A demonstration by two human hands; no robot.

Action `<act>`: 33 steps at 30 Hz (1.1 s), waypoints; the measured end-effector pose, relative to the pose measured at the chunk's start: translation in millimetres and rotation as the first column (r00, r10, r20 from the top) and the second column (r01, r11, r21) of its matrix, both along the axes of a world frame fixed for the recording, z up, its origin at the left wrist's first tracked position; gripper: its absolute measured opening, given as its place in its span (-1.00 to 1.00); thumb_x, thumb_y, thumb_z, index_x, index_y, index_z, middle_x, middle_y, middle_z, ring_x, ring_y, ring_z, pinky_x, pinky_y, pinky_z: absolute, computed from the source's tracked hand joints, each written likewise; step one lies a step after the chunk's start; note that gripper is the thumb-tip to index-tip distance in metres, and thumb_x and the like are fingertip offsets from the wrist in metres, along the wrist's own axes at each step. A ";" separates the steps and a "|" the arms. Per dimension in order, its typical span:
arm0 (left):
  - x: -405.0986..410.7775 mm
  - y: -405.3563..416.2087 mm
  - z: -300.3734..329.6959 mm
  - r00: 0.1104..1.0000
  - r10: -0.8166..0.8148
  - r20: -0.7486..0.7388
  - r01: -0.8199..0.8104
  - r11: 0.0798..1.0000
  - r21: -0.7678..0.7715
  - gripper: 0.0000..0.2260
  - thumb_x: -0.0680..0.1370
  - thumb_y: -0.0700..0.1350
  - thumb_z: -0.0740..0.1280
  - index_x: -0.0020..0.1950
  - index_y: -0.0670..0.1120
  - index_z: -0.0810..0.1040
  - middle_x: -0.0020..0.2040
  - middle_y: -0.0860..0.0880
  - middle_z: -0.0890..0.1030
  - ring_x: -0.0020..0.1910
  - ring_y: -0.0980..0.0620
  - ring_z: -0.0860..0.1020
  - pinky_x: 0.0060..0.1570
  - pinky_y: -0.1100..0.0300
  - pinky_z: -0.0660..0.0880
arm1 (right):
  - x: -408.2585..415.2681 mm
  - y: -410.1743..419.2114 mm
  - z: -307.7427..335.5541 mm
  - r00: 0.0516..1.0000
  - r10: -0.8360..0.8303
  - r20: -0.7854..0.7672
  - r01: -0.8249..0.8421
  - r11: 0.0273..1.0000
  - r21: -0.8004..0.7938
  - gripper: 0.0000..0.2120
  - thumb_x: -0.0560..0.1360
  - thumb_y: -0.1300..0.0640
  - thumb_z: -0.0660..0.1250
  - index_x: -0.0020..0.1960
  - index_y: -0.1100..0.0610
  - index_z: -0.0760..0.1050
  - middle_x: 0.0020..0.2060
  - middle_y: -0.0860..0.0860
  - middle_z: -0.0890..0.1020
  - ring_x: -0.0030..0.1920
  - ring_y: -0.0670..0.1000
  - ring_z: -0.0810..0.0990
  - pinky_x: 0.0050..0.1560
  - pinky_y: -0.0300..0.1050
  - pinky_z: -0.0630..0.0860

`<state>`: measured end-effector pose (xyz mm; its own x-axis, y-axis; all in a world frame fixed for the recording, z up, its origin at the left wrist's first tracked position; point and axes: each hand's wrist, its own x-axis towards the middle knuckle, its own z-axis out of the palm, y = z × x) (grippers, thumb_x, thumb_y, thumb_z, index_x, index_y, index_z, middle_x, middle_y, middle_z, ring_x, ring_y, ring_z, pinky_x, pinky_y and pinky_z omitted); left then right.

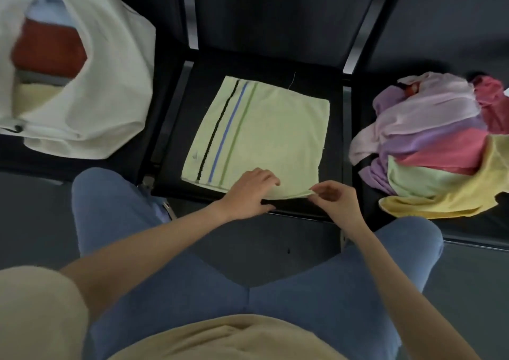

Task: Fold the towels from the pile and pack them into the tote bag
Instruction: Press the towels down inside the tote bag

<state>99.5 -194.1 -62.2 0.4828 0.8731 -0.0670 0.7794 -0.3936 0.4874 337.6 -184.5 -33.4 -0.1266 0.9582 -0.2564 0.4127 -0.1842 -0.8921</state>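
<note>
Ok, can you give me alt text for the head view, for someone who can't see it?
A pale green towel with dark, blue and green stripes lies flat on a black seat, the left hand pressing its near edge while the right hand pinches the near corner. A white fabric tote bag holding folded towels sits left; a pile of pastel towels sits right.

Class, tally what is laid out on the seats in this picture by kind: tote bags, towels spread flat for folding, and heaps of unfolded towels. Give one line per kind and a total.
Tote bags: 1, the white tote bag on the left.
Towels spread flat: 1, the pale green striped towel.
Heaps of unfolded towels: 1, the pile on the right.
Total: 3
</note>
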 end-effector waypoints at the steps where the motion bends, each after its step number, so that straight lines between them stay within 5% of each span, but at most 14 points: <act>1: 12.3 3.2 -5.9 1.000 -0.016 0.024 0.016 0.999 0.028 -0.57 0.48 0.05 0.42 0.27 -0.10 0.46 0.23 -0.04 0.50 0.17 -0.03 0.43 0.12 0.08 0.41 | 1.0 1.2 -0.2 1.000 0.019 -0.005 -0.019 1.000 -0.002 -0.83 0.37 0.37 0.48 -0.18 0.13 0.60 -0.27 0.03 0.66 -0.29 -0.16 0.60 -0.17 -0.38 0.52; 5: 43.5 13.6 -21.8 0.995 -0.039 0.092 0.027 0.992 0.126 -0.71 0.46 -0.18 0.43 0.14 -0.20 0.52 0.06 -0.12 0.55 -0.05 -0.09 0.52 -0.17 0.00 0.51 | 8.6 11.4 1.1 0.991 0.132 -0.006 -0.132 0.989 -0.071 -0.86 0.37 0.37 0.48 -0.16 0.17 0.60 -0.29 0.07 0.66 -0.31 -0.05 0.62 -0.19 -0.30 0.55; 8: 51.9 17.3 -31.1 0.994 -0.072 0.082 0.057 0.983 0.175 -0.61 0.35 -0.33 0.46 0.16 -0.24 0.52 -0.06 -0.15 0.56 -0.21 -0.12 0.55 -0.44 0.08 0.48 | 15.6 33.4 2.9 0.980 0.197 0.031 -0.190 0.971 -0.143 -0.94 0.43 0.31 0.44 -0.12 0.28 0.59 -0.40 0.08 0.66 -0.52 -0.04 0.51 -0.42 -0.27 0.49; 11: 51.2 19.0 -32.6 0.995 -0.090 0.050 0.081 0.982 0.169 -0.52 0.32 -0.36 0.44 0.21 -0.20 0.44 -0.09 -0.14 0.53 -0.33 -0.11 0.51 -0.57 0.09 0.40 | 14.7 85.4 -13.9 0.988 0.050 0.147 -0.038 0.996 -0.084 -0.94 0.53 0.28 0.34 -0.06 0.29 0.53 -0.44 0.00 0.62 -0.57 -0.16 0.45 -0.52 -0.34 0.39; 14: 50.9 18.3 -33.2 0.992 -0.106 0.071 0.094 0.983 0.160 -0.78 0.48 -0.25 0.30 0.13 -0.19 0.47 -0.14 -0.10 0.54 -0.43 -0.07 0.46 -0.60 0.13 0.32 | 8.9 150.9 -43.2 0.950 -0.152 0.274 0.162 0.987 -0.015 -0.89 0.56 0.18 0.27 -0.02 0.22 0.50 -0.23 0.09 0.64 -0.39 -0.11 0.58 -0.42 -0.27 0.46; 16: 51.4 18.1 -31.3 0.988 -0.089 0.127 0.069 0.986 0.155 -0.80 0.57 -0.12 0.16 0.08 -0.18 0.49 -0.15 -0.07 0.56 -0.45 -0.04 0.44 -0.57 0.15 0.32 | 3.5 188.3 -54.7 0.915 -0.223 0.335 0.222 0.974 0.044 -0.79 0.55 0.11 0.26 -0.15 0.23 0.51 -0.29 0.06 0.60 -0.37 -0.07 0.54 -0.36 -0.24 0.47; 19: 54.3 17.1 -22.4 0.982 -0.018 0.186 0.015 1.000 0.017 -0.86 0.61 -0.08 0.23 0.06 -0.13 0.48 -0.13 0.02 0.53 -0.39 0.00 0.45 -0.45 0.12 0.39 | -7.4 229.8 -56.7 0.886 -0.294 0.358 0.284 0.955 0.082 -0.65 0.56 0.02 0.28 -0.34 0.09 0.30 -0.43 -0.06 0.42 -0.45 -0.15 0.40 -0.41 -0.31 0.35; 24: 53.0 27.7 -5.4 0.943 0.164 0.290 -0.054 0.934 -0.352 -0.91 0.53 -0.07 0.38 -0.04 -0.05 0.51 -0.14 0.08 0.56 -0.25 0.10 0.50 -0.19 0.17 0.46 | -15.2 256.3 -54.4 0.861 -0.273 0.429 0.276 0.959 0.057 -0.67 0.47 0.04 0.41 -0.32 0.03 0.28 -0.33 -0.11 0.44 -0.17 -0.08 0.50 -0.18 -0.22 0.45; 27: 52.4 35.4 3.4 0.912 0.238 0.333 -0.041 0.863 -0.504 -0.84 0.49 -0.12 0.45 -0.18 -0.04 0.48 -0.25 0.06 0.55 -0.35 0.07 0.52 -0.25 0.20 0.46 | -9.8 265.5 -49.0 0.857 -0.257 0.446 0.258 0.964 0.059 -0.68 0.47 0.10 0.40 -0.36 0.04 0.33 -0.23 -0.03 0.53 -0.15 -0.10 0.51 -0.15 -0.28 0.46; 30: 56.5 38.3 15.7 0.884 0.265 0.384 0.000 0.822 -0.569 -0.70 0.46 -0.13 0.49 -0.32 -0.03 0.38 -0.39 0.10 0.38 -0.44 0.15 0.37 -0.31 0.20 0.47 | -1.3 271.5 -41.6 0.864 -0.339 0.373 0.321 0.940 0.113 -0.66 0.49 0.15 0.35 -0.37 0.03 0.29 -0.36 -0.11 0.43 -0.25 -0.11 0.47 -0.30 -0.37 0.40; 33: 63.0 37.6 24.7 0.843 0.281 0.459 0.056 0.803 -0.593 -0.68 0.44 -0.16 0.50 -0.35 -0.07 0.37 -0.41 0.10 0.35 -0.44 0.20 0.33 -0.40 0.28 0.41 | 5.1 273.1 -36.8 0.870 -0.445 0.211 0.428 0.896 0.122 -0.72 0.47 0.21 0.30 -0.33 0.03 0.28 -0.37 -0.10 0.41 -0.29 -0.07 0.43 -0.31 -0.23 0.41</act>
<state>162.5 -156.5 -37.5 0.4917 0.8014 -0.3406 0.3740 0.1589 0.9137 342.7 88.6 -70.2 0.3623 0.9185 -0.1584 0.4977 -0.3343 -0.8003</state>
